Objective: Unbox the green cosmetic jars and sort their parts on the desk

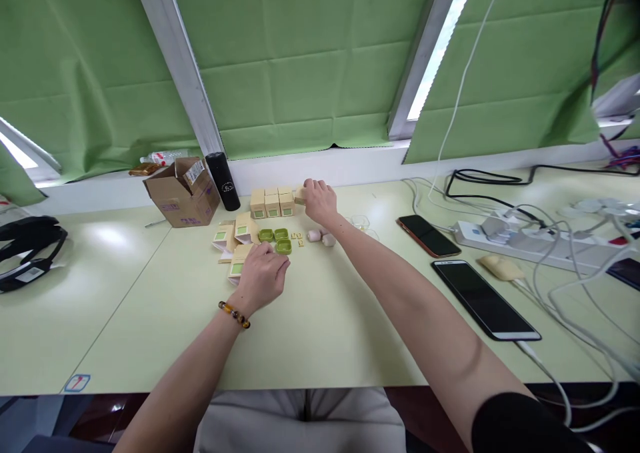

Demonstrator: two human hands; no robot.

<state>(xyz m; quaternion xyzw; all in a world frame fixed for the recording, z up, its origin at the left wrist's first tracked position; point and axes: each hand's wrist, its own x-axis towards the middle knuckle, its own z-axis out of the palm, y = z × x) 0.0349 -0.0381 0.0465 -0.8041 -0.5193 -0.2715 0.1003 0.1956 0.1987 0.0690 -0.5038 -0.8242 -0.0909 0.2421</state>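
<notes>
**Pale green desk, green blinds, tiny tan boxes in the middle**

So the table (165, 333) is a pale green top running across the whole frame, kinda shiny at far left, with a seam slanting down to a little sticker (77, 382) at lower left. Green blinds (310, 60) fill most of the top, split by slanted window frames (175, 46), and there's a bright sliver of daylight at upper right.

Middle of the frame: the right hand (321, 203) has its fingers closed in a narrow grip on a small tan box (300, 195), right at the end of a row of three tan boxes (272, 203). The left hand (263, 276) is half curled beside some boxes with green panels (245, 228) and the green trays (283, 247); can't tell if it's gripping anything. Pinkish cylinders (329, 240) sit just below the right wrist.

Left of centre, a cardboard box (183, 196) stands with a black cylinder (223, 181) leaning by it, and a plastic bottle (165, 157) lies on the sill behind. Black headgear (30, 253) is at the left edge.

Right side is cable city: two phones (485, 300), a white power strip (530, 243) and loads of tangled white cables (567, 400).
</notes>
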